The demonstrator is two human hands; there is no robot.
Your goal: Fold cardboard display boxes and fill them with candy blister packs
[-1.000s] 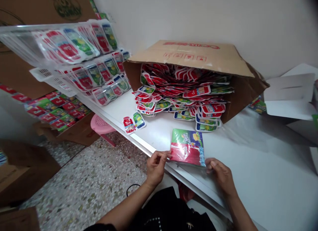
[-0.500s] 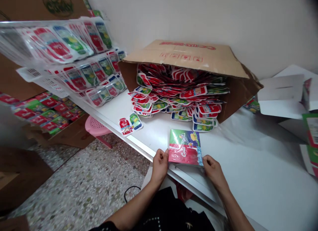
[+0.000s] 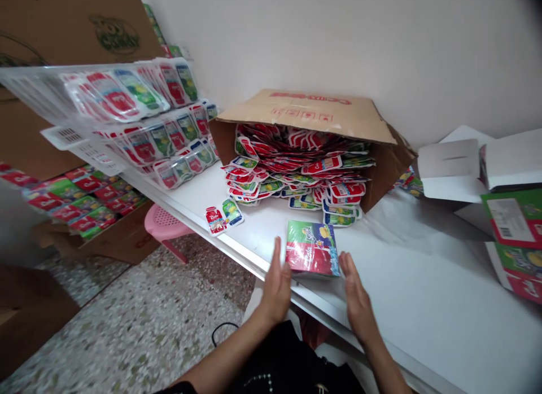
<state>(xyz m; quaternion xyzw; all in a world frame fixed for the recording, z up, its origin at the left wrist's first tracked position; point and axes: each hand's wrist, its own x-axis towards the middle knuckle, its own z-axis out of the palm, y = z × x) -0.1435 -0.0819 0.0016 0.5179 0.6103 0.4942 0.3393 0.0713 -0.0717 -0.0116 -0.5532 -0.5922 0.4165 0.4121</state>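
A small green, red and purple printed box (image 3: 311, 248) with a shiny top lies near the front edge of the white table (image 3: 423, 292). My left hand (image 3: 277, 284) is at its left side with fingers stretched out; whether it touches the box I cannot tell. On the right side, my right hand (image 3: 355, 289) is held flat with its fingers extended, close to the box's corner. Behind the box, a cardboard carton (image 3: 305, 107) lies on its side, spilling many red and green candy sachets (image 3: 296, 179). One joined pair of sachets (image 3: 223, 215) lies apart at the left.
Clear trays of sachets (image 3: 156, 140) stand at the left by a white basket (image 3: 82, 148). Open white-sided boxes (image 3: 449, 162) and printed boxes (image 3: 514, 253) sit at the right. A pink stool (image 3: 165, 222) stands below the table's left edge.
My fingers have gone from pinching the box's near corners to stretched out flat along its sides. The camera view has shifted slightly.
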